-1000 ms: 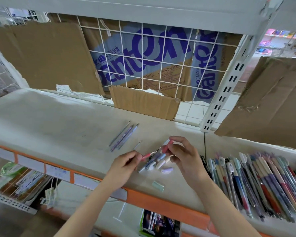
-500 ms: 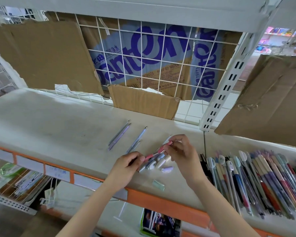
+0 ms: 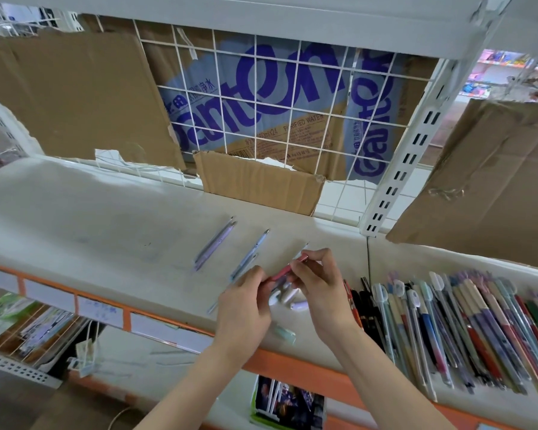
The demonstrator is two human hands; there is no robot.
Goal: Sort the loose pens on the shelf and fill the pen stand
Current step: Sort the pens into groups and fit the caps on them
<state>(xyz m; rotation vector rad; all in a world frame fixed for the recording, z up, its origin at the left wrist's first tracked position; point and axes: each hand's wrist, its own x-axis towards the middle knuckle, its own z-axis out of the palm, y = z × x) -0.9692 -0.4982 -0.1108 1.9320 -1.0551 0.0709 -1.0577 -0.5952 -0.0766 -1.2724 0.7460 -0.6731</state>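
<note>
Both hands meet over the front of the pale shelf (image 3: 75,218), sharing a pink pen (image 3: 288,270): the left hand (image 3: 246,301) has its curled fingers round the pen's lower end, and the right hand (image 3: 320,283) pinches the upper end between thumb and forefinger. The middle of the pen shows between them, but both tips are covered, so whether it is capped cannot be told. Just beneath the hands lies a small cluster of pale pens or caps (image 3: 288,297), partly hidden by the fingers and too blurred to count. A mint-green cap (image 3: 284,333) lies alone near the shelf's orange front edge. Further back lie a lilac pair of pens (image 3: 215,243) side by side and a blue pen (image 3: 250,254), well apart from each other. To the right a dense row of pens (image 3: 466,324) lies flat on the shelf, its far end cut off by the frame and smeared with blur. Torn cardboard (image 3: 258,181) stands against the wire grid (image 3: 292,103) behind. No pen stand can be made out.
</note>
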